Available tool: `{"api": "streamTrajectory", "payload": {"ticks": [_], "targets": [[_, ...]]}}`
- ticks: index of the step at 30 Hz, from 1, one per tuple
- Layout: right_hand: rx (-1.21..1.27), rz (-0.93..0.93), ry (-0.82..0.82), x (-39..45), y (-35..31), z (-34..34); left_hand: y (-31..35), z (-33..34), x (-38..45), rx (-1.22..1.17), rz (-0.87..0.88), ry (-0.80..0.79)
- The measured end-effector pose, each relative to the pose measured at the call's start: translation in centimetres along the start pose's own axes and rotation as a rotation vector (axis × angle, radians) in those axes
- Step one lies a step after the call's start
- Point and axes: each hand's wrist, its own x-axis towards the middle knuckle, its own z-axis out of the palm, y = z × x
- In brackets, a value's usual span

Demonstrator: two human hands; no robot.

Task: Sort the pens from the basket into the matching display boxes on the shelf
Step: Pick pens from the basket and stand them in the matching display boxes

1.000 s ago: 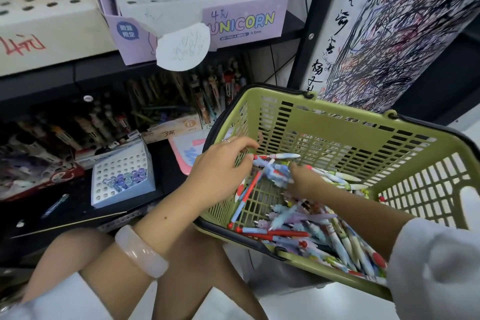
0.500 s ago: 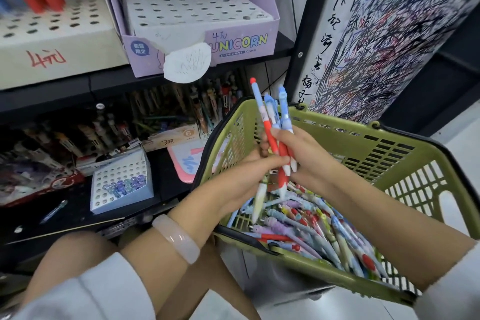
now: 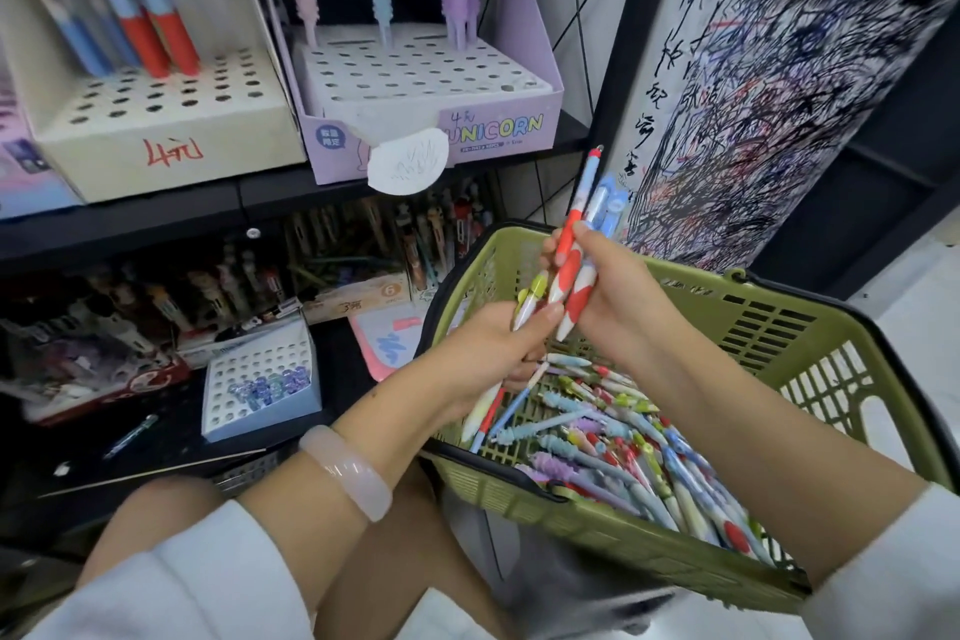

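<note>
A green basket [image 3: 769, 312] sits on my lap, its floor covered with several mixed pens [image 3: 613, 437]. Above its left rim my right hand [image 3: 618, 291] grips a bunch of red, white and blue pens [image 3: 571, 250], tips pointing up. My left hand [image 3: 493, 348] holds a few other pens [image 3: 527, 307], one with a yellow-green clip, their lower ends hanging below the fist. On the upper shelf stand a purple unicorn display box [image 3: 498, 130] with a few pastel pens and a cream display box [image 3: 166, 146] holding red and blue pens.
The lower shelf holds a small white holed box [image 3: 260, 379] with purple-capped items, crowded pen boxes [image 3: 363, 244] behind it and a pink card [image 3: 384, 338]. A scribbled test-paper panel [image 3: 779, 68] stands right of the black shelf post [image 3: 623, 68].
Both hands rose out of the basket with pens. The bunch moved up and right, and the left hand now holds its own few pens apart from the right hand's bunch.
</note>
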Motion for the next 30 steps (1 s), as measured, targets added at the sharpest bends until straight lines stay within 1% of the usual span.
{"api": "streamTrajectory", "payload": {"ticks": [2, 3, 5, 6, 7, 9, 11, 12, 14, 16, 18, 19, 21, 23, 25, 26, 28, 30], "targets": [[0.021, -0.042, 0.058, 0.0, -1.0, 0.0, -0.2, -0.6, -0.3, 0.059, 0.0, 0.102], [-0.017, -0.048, 0.068, -0.1, -1.3, 0.0, -0.1, -1.0, -0.4, 0.022, 0.0, 0.191], [-0.191, -0.021, 0.011, -0.7, -1.1, 0.1, 0.5, -1.8, -0.5, -0.194, -0.011, 0.344], [-0.31, -0.003, -0.058, -1.2, -0.6, 0.1, 1.1, -2.1, -0.6, -0.319, -0.013, 0.376], [-0.432, 0.01, -0.146, -1.9, 0.0, 0.2, 1.6, -2.3, -0.6, -0.411, -0.009, 0.377], [-0.614, 0.016, -0.32, -3.1, 1.2, 0.8, 2.5, -2.5, -0.7, -0.51, 0.008, 0.32], [-0.691, -0.001, -0.435, -4.1, 1.8, 1.5, 3.0, -2.4, -1.2, -0.565, 0.028, 0.282], [-0.724, -0.012, -0.465, -4.4, 1.9, 1.8, 3.0, -2.3, -1.4, -0.588, 0.046, 0.295], [-0.794, -0.03, -0.459, -4.9, 1.8, 2.5, 2.9, -2.3, -1.9, -0.61, 0.093, 0.369], [-0.857, -0.063, -0.415, -5.2, 1.8, 3.2, 3.0, -2.3, -2.4, -0.553, 0.128, 0.464], [-0.86, -0.113, -0.364, -5.2, 1.9, 4.0, 3.1, -2.6, -2.8, -0.514, 0.143, 0.548], [-0.84, -0.133, -0.316, -5.0, 2.0, 4.4, 3.2, -2.9, -3.2, -0.538, 0.134, 0.572], [-0.827, -0.168, -0.189, -4.6, 1.9, 5.4, 3.1, -3.5, -4.0, -0.578, 0.117, 0.573], [-0.838, -0.189, -0.135, -4.1, 2.0, 6.7, 3.1, -4.0, -5.1, -0.578, 0.109, 0.528], [-0.873, -0.218, -0.176, -3.9, 2.8, 8.6, 3.1, -4.4, -6.1, -0.616, 0.144, 0.469], [-0.927, -0.25, -0.209, -4.0, 3.4, 9.6, 3.2, -4.6, -6.5, -0.636, 0.164, 0.471], [-1.027, -0.276, -0.268, -4.1, 4.5, 11.5, 3.6, -5.2, -7.3, -0.67, 0.188, 0.537], [-1.057, -0.237, -0.313, -3.9, 5.2, 13.4, 3.8, -6.2, -8.1, -0.624, 0.195, 0.631]]}}
